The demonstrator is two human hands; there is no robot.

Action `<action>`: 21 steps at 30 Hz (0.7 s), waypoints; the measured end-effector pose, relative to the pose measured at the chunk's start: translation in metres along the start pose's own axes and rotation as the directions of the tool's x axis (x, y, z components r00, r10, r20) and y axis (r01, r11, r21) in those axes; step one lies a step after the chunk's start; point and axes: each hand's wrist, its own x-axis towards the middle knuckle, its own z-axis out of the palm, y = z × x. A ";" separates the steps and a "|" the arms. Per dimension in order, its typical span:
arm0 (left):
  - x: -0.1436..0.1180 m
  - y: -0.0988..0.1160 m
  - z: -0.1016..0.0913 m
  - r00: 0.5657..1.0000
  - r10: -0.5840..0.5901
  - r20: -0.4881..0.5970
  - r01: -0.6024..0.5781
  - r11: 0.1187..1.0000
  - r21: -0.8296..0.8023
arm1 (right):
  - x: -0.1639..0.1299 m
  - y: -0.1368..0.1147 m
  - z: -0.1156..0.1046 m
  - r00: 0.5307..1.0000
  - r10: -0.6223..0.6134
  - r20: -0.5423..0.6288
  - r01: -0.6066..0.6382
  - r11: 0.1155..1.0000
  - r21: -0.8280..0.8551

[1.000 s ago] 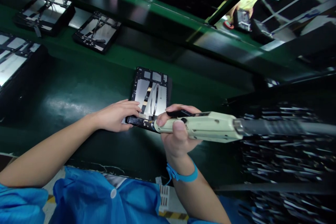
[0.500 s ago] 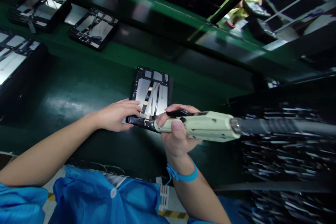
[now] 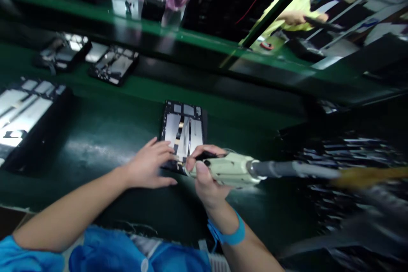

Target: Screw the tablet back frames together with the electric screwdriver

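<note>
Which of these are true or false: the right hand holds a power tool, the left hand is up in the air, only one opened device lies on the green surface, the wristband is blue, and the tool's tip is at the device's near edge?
1. The right hand holds a pale power screwdriver. True.
2. The left hand is raised in the air. False: it rests flat by the near edge of the opened device.
3. Only one opened device lies on the green surface. False: more lie at the far left.
4. The wristband is blue. True.
5. The tool's tip meets the device's near edge. True.
</note>
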 end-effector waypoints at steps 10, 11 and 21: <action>0.038 -0.033 0.022 0.962 -0.076 -0.260 0.165 0.926 0.339 | 0.030 -0.008 -0.025 0.982 -0.011 -0.187 0.038 0.989 0.145; 0.051 -0.044 0.012 0.955 -0.103 -0.277 0.201 0.913 0.354 | 0.033 -0.011 -0.032 0.979 -0.016 -0.203 0.047 0.988 0.146; 0.136 -0.175 -0.121 0.788 -0.352 -0.505 0.533 0.802 0.271 | 0.026 0.011 -0.079 0.967 0.081 -0.240 -0.083 0.997 0.004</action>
